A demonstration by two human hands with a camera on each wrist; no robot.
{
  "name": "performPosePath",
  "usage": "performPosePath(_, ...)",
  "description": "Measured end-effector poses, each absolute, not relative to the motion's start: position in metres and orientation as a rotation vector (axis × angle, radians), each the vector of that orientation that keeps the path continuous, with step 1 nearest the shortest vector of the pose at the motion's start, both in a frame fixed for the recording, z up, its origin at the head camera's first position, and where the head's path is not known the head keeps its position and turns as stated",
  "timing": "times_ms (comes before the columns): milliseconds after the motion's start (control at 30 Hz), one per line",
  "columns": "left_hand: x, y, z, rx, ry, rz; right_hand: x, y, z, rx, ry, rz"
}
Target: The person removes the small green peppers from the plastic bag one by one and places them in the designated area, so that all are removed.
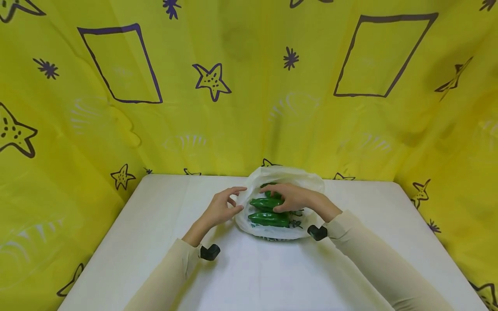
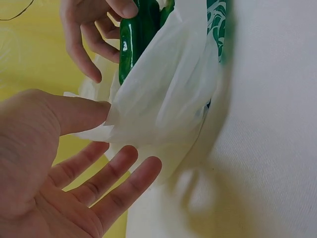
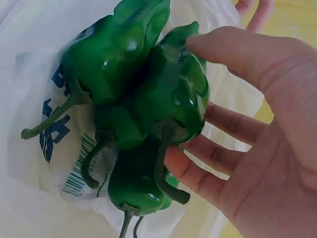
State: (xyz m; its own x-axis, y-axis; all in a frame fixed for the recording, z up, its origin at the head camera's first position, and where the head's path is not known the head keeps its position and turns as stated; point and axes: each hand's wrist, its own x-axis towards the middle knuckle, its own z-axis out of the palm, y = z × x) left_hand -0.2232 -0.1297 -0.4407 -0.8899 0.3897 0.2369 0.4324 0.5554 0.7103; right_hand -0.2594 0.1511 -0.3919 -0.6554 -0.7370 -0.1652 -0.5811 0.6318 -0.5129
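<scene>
While the right hand [image 1: 293,198] bent over the mouth of the bag [image 1: 282,172], we saw its thumb and fingers curved round a pepper [image 3: 171,96], thumb tip on the glossy skin. Other peppers [image 1: 269,219] lay beside it in the bag, some stems [image 1: 295,223] pointing rightward from the head view. We found the left hand [image 1: 219,209] at the bag's left side, loosely opened, its fingers spread and its thumb at the bag's edge; we could not tell whether it pinched there. Beside the peppers, we made out a barcode [image 3: 81,168]. The bag sat near the far edge of the white table [image 1: 253,276], before a yellow curtain [image 1: 249,125] patterned with stars [image 1: 212,80].
</scene>
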Motion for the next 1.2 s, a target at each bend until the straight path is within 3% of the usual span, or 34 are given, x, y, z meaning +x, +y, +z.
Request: performPosePath(1200,-0.2256,-0.1250,-0.4404,-0.483,-2.774,-1.437,-0.2603,0.1527,-0.3968,-1.121,2.515,-0.601)
